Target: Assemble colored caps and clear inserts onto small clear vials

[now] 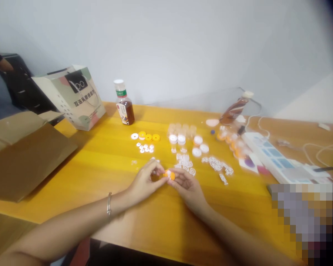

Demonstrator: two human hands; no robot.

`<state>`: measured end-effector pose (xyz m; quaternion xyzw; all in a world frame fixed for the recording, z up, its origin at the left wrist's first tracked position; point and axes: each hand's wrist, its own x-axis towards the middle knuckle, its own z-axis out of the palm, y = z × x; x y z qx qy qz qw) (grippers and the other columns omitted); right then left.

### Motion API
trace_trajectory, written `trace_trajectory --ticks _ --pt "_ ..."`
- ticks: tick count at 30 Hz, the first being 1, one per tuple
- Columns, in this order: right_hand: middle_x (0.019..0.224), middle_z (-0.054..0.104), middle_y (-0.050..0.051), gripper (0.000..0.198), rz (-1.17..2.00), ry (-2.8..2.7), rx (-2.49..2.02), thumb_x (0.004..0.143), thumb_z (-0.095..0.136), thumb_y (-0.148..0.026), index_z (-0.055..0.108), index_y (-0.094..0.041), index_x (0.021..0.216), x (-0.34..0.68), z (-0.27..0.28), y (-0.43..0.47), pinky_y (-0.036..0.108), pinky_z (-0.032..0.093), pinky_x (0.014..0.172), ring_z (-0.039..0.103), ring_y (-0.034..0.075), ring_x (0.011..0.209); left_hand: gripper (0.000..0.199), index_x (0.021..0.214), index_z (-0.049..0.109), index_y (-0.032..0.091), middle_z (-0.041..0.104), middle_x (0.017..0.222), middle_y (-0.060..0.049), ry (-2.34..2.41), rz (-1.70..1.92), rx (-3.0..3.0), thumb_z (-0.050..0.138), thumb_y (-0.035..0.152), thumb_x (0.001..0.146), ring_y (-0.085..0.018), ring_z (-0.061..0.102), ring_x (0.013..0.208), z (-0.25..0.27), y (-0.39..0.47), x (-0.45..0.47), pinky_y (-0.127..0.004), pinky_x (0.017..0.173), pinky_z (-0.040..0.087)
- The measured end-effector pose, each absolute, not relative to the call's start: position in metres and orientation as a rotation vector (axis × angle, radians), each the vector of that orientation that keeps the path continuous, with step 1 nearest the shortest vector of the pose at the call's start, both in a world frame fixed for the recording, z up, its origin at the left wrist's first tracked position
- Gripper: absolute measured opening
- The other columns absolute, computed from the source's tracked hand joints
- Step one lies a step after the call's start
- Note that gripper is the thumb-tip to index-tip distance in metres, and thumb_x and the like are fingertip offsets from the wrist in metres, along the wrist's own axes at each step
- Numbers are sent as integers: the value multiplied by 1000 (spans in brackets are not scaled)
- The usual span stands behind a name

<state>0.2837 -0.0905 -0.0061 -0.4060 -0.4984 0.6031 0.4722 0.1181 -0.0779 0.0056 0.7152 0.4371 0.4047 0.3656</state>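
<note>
Between my two hands, just above the table (155, 207), is a small orange round piece with a white part on it (170, 175). My left hand (150, 177) pinches its left side with thumb and fingers. On the other side, the fingertips of my right hand (187, 184) close on the same piece. Behind my hands lie white cut-out pieces (184, 160), small white round parts (146, 148) and yellow and white discs (152, 137). White round caps (177, 139) stand farther back. Blur hides the finer detail of the held piece.
A cardboard box (30, 159) and a paper bag (80, 99) stand at the left. One bottle (124, 107) is upright near the wall; another bottle (235, 109) leans at the right. Beside it are orange pieces (234, 146), a power strip (269, 155) and white cables.
</note>
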Motion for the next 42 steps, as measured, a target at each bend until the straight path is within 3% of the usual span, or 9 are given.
trace_trajectory --ticks 24,42 --pt "80 66 1 27 1568 -1139 -1070 63 71 -28 61 -21 87 281 1 -88 34 45 82 61 15 78 23 81 47 14 52 72 1 934 944 1432 63 28 72 -7 49 62 -1 -70 120 -22 62 41" --pt "70 65 -2 26 1589 -1111 -1082 61 72 -26 61 -21 85 280 1 -87 29 45 75 59 12 69 17 84 48 14 53 74 -1 931 931 1567 58 25 77 -8 50 64 -3 -69 118 -23 64 43"
